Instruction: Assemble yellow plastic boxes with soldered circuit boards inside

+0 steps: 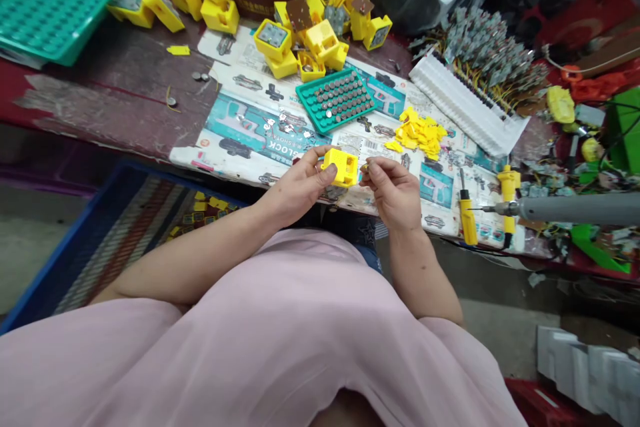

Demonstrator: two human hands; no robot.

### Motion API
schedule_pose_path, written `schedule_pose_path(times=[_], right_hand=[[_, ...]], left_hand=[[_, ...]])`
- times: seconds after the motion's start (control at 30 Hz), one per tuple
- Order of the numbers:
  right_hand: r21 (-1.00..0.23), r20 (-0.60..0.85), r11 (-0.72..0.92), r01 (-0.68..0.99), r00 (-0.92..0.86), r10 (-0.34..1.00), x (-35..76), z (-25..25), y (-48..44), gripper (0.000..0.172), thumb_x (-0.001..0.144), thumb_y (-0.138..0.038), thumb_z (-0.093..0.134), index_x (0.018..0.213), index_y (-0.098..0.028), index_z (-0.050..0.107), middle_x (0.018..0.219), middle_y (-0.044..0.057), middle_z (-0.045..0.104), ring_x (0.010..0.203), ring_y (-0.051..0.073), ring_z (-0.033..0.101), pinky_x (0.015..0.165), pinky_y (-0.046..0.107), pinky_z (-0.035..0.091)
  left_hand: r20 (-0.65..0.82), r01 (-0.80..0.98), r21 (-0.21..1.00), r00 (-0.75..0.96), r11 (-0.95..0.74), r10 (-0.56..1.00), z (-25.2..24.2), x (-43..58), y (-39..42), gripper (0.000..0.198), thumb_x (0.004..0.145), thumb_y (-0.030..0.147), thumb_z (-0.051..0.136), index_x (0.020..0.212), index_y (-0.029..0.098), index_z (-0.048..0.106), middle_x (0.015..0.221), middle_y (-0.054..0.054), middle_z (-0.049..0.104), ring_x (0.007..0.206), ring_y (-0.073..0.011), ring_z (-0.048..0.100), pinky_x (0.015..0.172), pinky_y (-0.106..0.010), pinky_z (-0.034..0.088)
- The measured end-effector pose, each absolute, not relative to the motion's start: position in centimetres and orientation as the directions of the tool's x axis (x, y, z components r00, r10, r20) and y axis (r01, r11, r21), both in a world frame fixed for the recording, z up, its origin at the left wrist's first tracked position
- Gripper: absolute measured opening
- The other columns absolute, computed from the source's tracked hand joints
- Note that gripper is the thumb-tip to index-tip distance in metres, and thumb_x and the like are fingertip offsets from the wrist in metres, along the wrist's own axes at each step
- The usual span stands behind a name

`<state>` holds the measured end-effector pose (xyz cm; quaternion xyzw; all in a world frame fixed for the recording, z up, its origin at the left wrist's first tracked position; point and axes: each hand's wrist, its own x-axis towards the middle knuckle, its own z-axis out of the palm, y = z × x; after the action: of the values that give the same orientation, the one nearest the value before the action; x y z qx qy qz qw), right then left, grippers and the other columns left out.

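My left hand (305, 183) grips a yellow plastic housing (341, 167), its hollow side turned towards my right. Just beside that opening, my right hand (395, 190) pinches something small, too hidden by the fingertips to name. Beyond both hands lies a green tray (311, 113) holding rows of button cells (345, 95). A heap of small yellow plastic pieces (420, 132) lies on the printed cardboard, right of the tray.
More yellow housings (320, 40) are piled at the back. A white foam holder (465, 103) with wired parts, a yellow screwdriver (467, 217) and a grey electric screwdriver (575, 209) are at right. A blue crate (55, 260) stands below left.
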<state>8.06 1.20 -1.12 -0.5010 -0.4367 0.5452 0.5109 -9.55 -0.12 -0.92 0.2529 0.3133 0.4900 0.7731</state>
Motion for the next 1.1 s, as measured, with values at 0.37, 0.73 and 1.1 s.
schedule_pose_path(times=[0.37,0.73,1.1], right_hand=[[-0.668,0.584,0.564,0.485,-0.128,0.801,8.4,-0.6,0.3,0.006,0.088,-0.025,0.069,0.091,-0.029,0.072,0.091,0.001,0.077,0.087,0.016,0.072,0.080,0.034,0.059],[-0.290,0.732,0.740,0.606,-0.358,0.580,9.2,-0.9,0.4,0.022,0.090,-0.018,0.066,0.106,-0.032,0.070,0.095,0.001,0.074,0.088,0.015,0.069,0.078,0.032,0.057],[-0.242,0.614,0.723,0.647,-0.475,0.630,9.1,0.0,0.0,0.020,0.094,-0.018,0.060,0.111,-0.025,0.067,0.090,0.004,0.071,0.084,0.016,0.066,0.077,0.030,0.056]], left_hand=[[-0.190,-0.442,0.837,0.316,0.322,0.929,-1.3,-9.6,-0.4,0.070,0.077,0.042,0.079,0.137,0.021,0.049,0.116,-0.004,0.070,0.102,-0.0166,0.066,0.088,-0.025,0.050],[-0.206,-0.446,0.824,0.336,0.348,0.919,-1.2,-9.6,-0.6,0.066,0.078,0.042,0.079,0.134,0.021,0.052,0.119,-0.005,0.069,0.105,-0.0173,0.065,0.090,-0.025,0.050],[-0.174,-0.383,0.879,0.294,0.283,0.940,-1.6,-10.0,-0.6,0.063,0.077,0.043,0.079,0.132,0.022,0.056,0.122,-0.006,0.067,0.107,-0.0191,0.064,0.092,-0.027,0.051]])
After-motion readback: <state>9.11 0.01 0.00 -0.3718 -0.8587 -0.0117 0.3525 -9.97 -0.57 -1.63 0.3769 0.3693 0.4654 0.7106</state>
